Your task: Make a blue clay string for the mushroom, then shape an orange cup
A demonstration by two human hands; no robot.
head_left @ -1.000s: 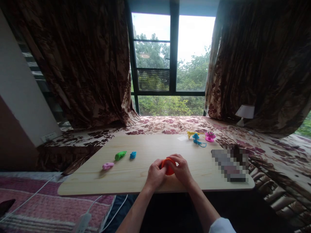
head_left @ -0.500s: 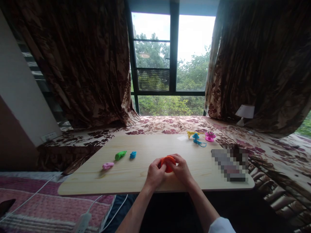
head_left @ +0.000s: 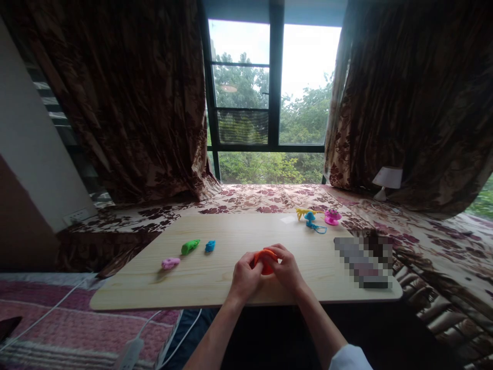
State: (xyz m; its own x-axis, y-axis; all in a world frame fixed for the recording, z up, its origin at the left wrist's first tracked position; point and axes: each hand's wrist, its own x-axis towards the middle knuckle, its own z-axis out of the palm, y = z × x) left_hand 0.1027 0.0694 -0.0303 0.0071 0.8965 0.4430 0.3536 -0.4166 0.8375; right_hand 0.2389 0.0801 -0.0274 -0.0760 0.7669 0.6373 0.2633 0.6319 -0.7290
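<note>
Between my two hands is a rounded, hollow-looking piece of orange modelling clay [head_left: 267, 261], held just above the front middle of the table. My left hand [head_left: 246, 271] is closed on its left side, with the thumb pressed to the near face. On the other side my right hand [head_left: 285, 267] grips the edge, its thumb also against the clay and its fingers over the top. The fingers partly cover the clay. To the left lie a pink lump [head_left: 170, 263], a green lump [head_left: 190, 247] and a small blue lump [head_left: 210, 246] of clay.
At the table's [head_left: 162, 293] far right stand a blue mushroom shape [head_left: 309, 217], a yellow figure [head_left: 304, 211] and a pink mushroom shape [head_left: 332, 217]. A blurred-out object [head_left: 362, 264] lies near the right edge. Behind are a small lamp [head_left: 387, 178] and a window.
My thumbs and fingers shift slightly on the orange clay, whose outline changes a little. Everything else stays in place; the view drifts very slightly.
</note>
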